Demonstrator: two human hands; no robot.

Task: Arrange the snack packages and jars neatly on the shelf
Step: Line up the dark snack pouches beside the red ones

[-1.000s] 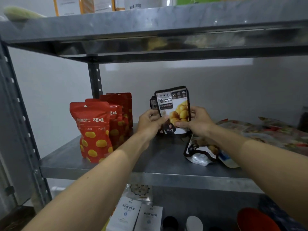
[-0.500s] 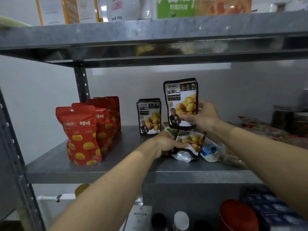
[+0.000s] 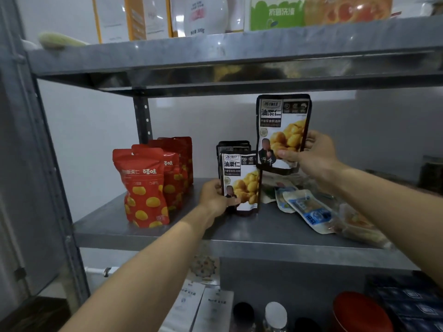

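My right hand (image 3: 311, 155) pinches the lower right of a black-and-white chestnut pouch (image 3: 281, 125), holding it upright in the air above the middle shelf (image 3: 251, 233). My left hand (image 3: 213, 198) grips the left edge of a second chestnut pouch (image 3: 241, 182), which stands upright on the shelf. Right behind it stands another black pouch (image 3: 233, 146), mostly hidden. A row of red chestnut pouches (image 3: 143, 185) stands at the shelf's left.
Loose snack packets (image 3: 309, 210) lie flat in a heap on the shelf's right side. A dark jar (image 3: 430, 172) is at the far right. Boxes and bags sit on the upper shelf (image 3: 215, 51). Bottles, white boxes and a red lid are on the level below.
My left hand picked a second chestnut pouch off the heap and stood it upright in front of the back pouch. My right hand lifted its pouch up and to the right.
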